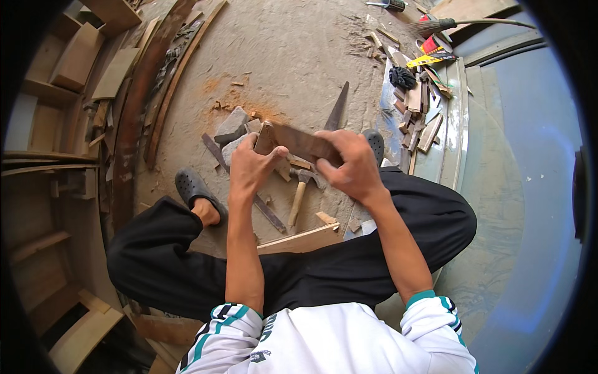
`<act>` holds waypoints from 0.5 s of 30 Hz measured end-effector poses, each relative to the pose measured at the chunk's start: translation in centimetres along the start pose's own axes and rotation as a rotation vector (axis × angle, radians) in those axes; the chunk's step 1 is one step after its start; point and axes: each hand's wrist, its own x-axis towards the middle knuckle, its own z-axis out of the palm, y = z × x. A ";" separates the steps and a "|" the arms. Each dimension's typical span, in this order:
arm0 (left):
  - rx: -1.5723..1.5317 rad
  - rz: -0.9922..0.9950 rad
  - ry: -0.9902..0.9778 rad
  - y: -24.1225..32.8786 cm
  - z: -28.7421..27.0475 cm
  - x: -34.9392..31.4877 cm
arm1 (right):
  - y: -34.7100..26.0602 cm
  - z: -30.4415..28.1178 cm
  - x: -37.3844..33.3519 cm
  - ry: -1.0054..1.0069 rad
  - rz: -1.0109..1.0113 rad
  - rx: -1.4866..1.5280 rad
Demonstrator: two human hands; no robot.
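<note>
A short brown piece of wood (298, 141) is held up between my two hands above the floor. My left hand (250, 167) grips its left end, thumb and fingers on either side. Round its right end closes my right hand (353, 163), slightly blurred. Below them a claw hammer (298, 202) with a wooden handle lies on the ground, its head partly under the right hand. Beyond the right hand lies a dark saw blade (339, 107); its handle end is hidden. A long dark strip (268, 215) runs beneath my left forearm.
Grey stones (234, 119) and orange sawdust lie just beyond my hands. Long planks (134, 115) and wooden cabinets (53, 115) line the left side. At the right are a heap of wood offcuts (414, 121), a black glove-like bundle (402, 77) and a broom (433, 26).
</note>
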 end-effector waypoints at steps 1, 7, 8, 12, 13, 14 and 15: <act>-0.001 0.032 0.026 -0.3 0.1 0.0 | 0.1 -0.5 0.1 0.070 0.042 0.137; -0.101 0.222 0.060 -1.0 0.2 0.4 | 1.1 -3.5 0.9 0.188 0.119 0.128; -0.124 0.250 0.059 -0.9 0.1 0.4 | 2.1 -2.5 0.7 0.181 0.122 0.169; -0.151 0.300 0.019 0.9 -0.3 -0.2 | 2.1 -1.0 0.6 0.029 0.175 0.237; -0.128 0.319 0.021 1.6 -0.4 -0.3 | 2.0 -0.8 0.7 -0.034 0.190 0.259; -0.105 0.338 0.022 2.0 -0.4 -0.5 | 2.0 -0.5 0.8 -0.035 0.193 0.314; -0.081 0.343 0.026 2.2 -0.1 -0.5 | 2.0 -0.4 0.7 -0.051 0.238 0.394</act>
